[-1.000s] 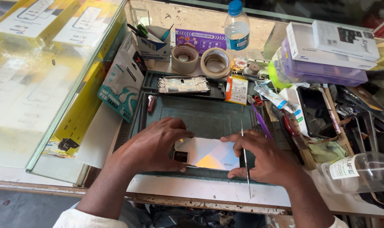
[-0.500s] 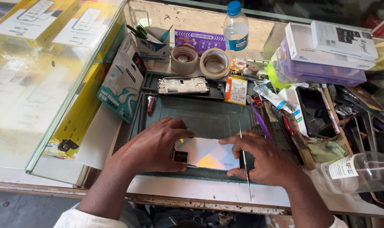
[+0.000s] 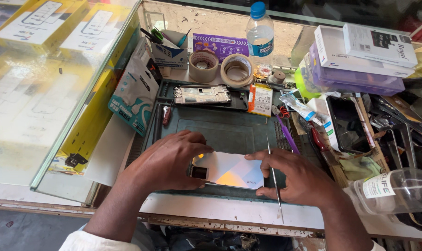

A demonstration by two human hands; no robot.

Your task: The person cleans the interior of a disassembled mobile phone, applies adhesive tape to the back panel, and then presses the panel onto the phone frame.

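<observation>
A white phone back cover (image 3: 228,170) with an orange sheen and a dark camera cutout lies on the green repair mat (image 3: 229,128). My left hand (image 3: 171,160) presses down on its left end, fingers over the camera corner. At the cover's right end, my right hand (image 3: 297,179) rests its fingertips on the edge and holds a thin metal pry tool (image 3: 273,174) that points away from me. A bare phone frame (image 3: 202,94) lies at the mat's far edge.
Two tape rolls (image 3: 220,67), a water bottle (image 3: 260,35) and a purple card stand behind the mat. Stacked boxes (image 3: 359,58), a dark phone (image 3: 345,123), tools and a clear bottle (image 3: 396,190) crowd the right. A glass case (image 3: 43,83) with yellow boxes is on the left.
Both hands stay on the back cover and the pry tool keeps its place. Nothing has visibly moved.
</observation>
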